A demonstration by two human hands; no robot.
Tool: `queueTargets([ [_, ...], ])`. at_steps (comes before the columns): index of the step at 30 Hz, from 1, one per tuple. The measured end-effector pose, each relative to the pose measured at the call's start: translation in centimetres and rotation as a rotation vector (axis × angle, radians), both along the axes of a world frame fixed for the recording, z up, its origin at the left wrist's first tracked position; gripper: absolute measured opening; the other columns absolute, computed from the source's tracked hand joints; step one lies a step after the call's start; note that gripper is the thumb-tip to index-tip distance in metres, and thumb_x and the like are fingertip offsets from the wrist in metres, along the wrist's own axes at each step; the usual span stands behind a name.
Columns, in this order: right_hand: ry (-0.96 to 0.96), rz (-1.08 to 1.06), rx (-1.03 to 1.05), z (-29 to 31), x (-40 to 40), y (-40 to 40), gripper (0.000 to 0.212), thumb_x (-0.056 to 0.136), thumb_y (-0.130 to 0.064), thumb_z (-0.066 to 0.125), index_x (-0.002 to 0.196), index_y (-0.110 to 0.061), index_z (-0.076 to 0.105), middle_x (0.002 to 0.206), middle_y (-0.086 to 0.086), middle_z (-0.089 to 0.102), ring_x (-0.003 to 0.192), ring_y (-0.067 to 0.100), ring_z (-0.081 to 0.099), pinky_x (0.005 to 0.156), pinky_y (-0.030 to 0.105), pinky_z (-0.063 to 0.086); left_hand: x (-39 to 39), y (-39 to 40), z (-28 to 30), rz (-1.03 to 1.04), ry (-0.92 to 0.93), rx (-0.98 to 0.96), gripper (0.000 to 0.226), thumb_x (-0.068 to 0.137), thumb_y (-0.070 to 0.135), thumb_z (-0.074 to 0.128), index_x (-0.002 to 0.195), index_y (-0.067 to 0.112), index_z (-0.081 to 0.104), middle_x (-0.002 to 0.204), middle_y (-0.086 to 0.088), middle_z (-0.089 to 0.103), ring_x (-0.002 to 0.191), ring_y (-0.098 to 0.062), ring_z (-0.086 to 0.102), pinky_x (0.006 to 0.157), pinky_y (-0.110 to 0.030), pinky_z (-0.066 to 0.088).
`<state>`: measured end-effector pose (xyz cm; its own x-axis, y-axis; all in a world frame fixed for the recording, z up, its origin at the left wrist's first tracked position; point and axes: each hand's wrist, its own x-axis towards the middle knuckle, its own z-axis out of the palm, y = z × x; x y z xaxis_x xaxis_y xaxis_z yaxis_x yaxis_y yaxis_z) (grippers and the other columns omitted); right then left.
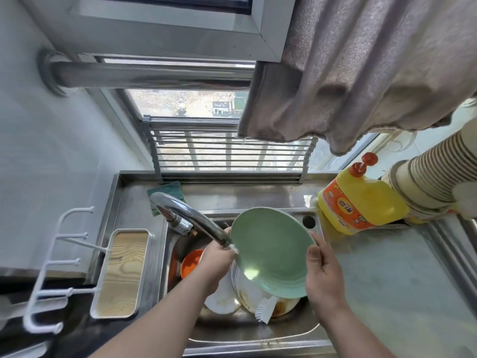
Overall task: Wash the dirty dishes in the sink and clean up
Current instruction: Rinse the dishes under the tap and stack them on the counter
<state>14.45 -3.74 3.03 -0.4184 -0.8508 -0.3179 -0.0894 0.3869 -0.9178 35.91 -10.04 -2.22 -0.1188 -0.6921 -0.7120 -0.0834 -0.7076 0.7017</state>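
Observation:
I hold a pale green plate (271, 249) tilted over the steel sink (247, 334), its left rim just under the faucet (191, 218) spout. My left hand (214, 257) grips the plate's left edge from behind. My right hand (322, 275) grips its right edge, thumb on the face. Below lie dirty white plates (245, 290), an orange bowl (189, 262) and a white dish brush (265, 308).
A yellow detergent bottle (358, 202) with a red pump stands on the counter to the right, beside a stack of paper cups (428, 177). A green sponge (167, 191) lies behind the faucet. A wood-bottomed tray (121, 272) and white hook rack (59, 267) sit left. A grey towel (361, 73) hangs overhead.

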Motion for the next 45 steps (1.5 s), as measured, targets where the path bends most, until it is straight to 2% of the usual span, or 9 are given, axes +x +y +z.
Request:
queueTargets([
  [5, -0.227, -0.088, 0.091, -3.2, 0.8, 0.0, 0.048, 0.099, -0.056, 0.051, 0.133, -0.026, 0.066, 0.124, -0.005, 0.075, 0.118, 0.020, 0.069, 0.093, 0.042, 0.057, 2.0, 0.9, 0.5, 0.036, 0.011, 0.036, 0.025, 0.107, 0.009, 0.052, 0.119, 0.020, 0.070, 0.107, 0.002, 0.080, 0.096, -0.018, 0.077, 0.075, -0.037, 0.063],
  [9, -0.456, -0.214, 0.306, -5.5, 3.0, -1.1, 0.050, 0.099, -0.060, 0.046, 0.133, -0.028, 0.062, 0.120, 0.004, 0.074, 0.110, 0.029, 0.070, 0.079, 0.043, 0.060, 4.4, 1.3, 2.0, 0.058, 0.028, 0.026, 0.049, 0.097, -0.010, 0.041, 0.122, 0.022, 0.069, 0.110, -0.006, 0.079, 0.099, -0.030, 0.077, 0.068, -0.041, 0.062],
  [13, -0.537, -0.197, 0.521, -7.3, 5.4, -0.9, 0.047, 0.107, -0.057, 0.034, 0.148, -0.035, 0.046, 0.133, 0.000, 0.060, 0.116, 0.030, 0.061, 0.098, 0.052, 0.054, 5.9, 1.4, 2.5, 0.141, 0.056, 0.015, 0.068, 0.083, -0.028, 0.033, 0.114, 0.016, 0.074, 0.106, -0.018, 0.078, 0.091, -0.037, 0.075, 0.057, -0.034, 0.057],
  [18, -0.623, -0.195, 0.564, -6.6, 7.4, -0.8, 0.046, 0.110, -0.056, 0.030, 0.148, -0.037, 0.047, 0.122, -0.007, 0.065, 0.115, 0.026, 0.064, 0.091, 0.045, 0.052, 6.9, 2.2, 1.7, 0.248, 0.092, 0.047, 0.063, 0.071, -0.028, 0.043, 0.114, 0.007, 0.071, 0.114, -0.030, 0.073, 0.099, -0.043, 0.071, 0.087, -0.050, 0.051],
  [22, -0.639, -0.222, 0.503, -6.0, 7.5, -1.7, 0.043, 0.110, -0.054, 0.032, 0.138, -0.035, 0.058, 0.124, -0.006, 0.068, 0.107, 0.021, 0.065, 0.081, 0.040, 0.055, 6.9, 2.8, 2.8, 0.148, 0.057, 0.172, 0.064, 0.091, -0.022, 0.042, 0.122, 0.029, 0.064, 0.112, -0.009, 0.076, 0.090, -0.031, 0.071, 0.066, -0.039, 0.056],
  [25, -0.615, -0.247, 0.407, -5.3, 6.8, -2.6, 0.039, 0.112, -0.050, 0.032, 0.123, -0.036, 0.067, 0.115, -0.006, 0.074, 0.104, 0.019, 0.069, 0.078, 0.039, 0.057, 6.6, 3.2, 3.1, 0.073, -0.030, 0.246, 0.047, 0.096, -0.015, 0.045, 0.121, 0.022, 0.061, 0.107, -0.010, 0.074, 0.081, -0.029, 0.069, 0.056, -0.038, 0.059],
  [29, -0.612, -0.227, 0.321, -5.1, 5.2, -3.1, 0.041, 0.109, -0.055, 0.032, 0.135, -0.041, 0.061, 0.128, -0.006, 0.073, 0.119, 0.023, 0.068, 0.095, 0.047, 0.056, 6.4, 3.6, 2.1, 0.129, -0.008, 0.303, 0.048, 0.091, -0.021, 0.049, 0.124, 0.012, 0.061, 0.118, -0.020, 0.072, 0.102, -0.044, 0.071, 0.074, -0.054, 0.065],
  [39, -0.509, -0.027, 0.435, -4.6, 5.9, -0.5, 0.029, 0.112, -0.041, 0.033, 0.119, -0.045, 0.061, 0.126, -0.011, 0.067, 0.118, 0.021, 0.061, 0.104, 0.046, 0.044, 4.6, 3.4, 1.7, 0.316, 0.098, 0.085, 0.056, 0.085, -0.031, 0.046, 0.114, 0.011, 0.069, 0.103, -0.010, 0.080, 0.103, -0.032, 0.074, 0.081, -0.046, 0.064],
  [45, -0.386, 0.017, 0.441, -5.2, 6.2, 0.9, 0.030, 0.111, -0.038, 0.038, 0.133, -0.042, 0.057, 0.126, -0.008, 0.065, 0.116, 0.027, 0.060, 0.100, 0.045, 0.049, 4.9, 2.8, 0.8, 0.350, 0.094, 0.069, 0.065, 0.085, -0.030, 0.046, 0.126, 0.016, 0.067, 0.116, -0.010, 0.077, 0.111, -0.034, 0.071, 0.087, -0.055, 0.062],
])
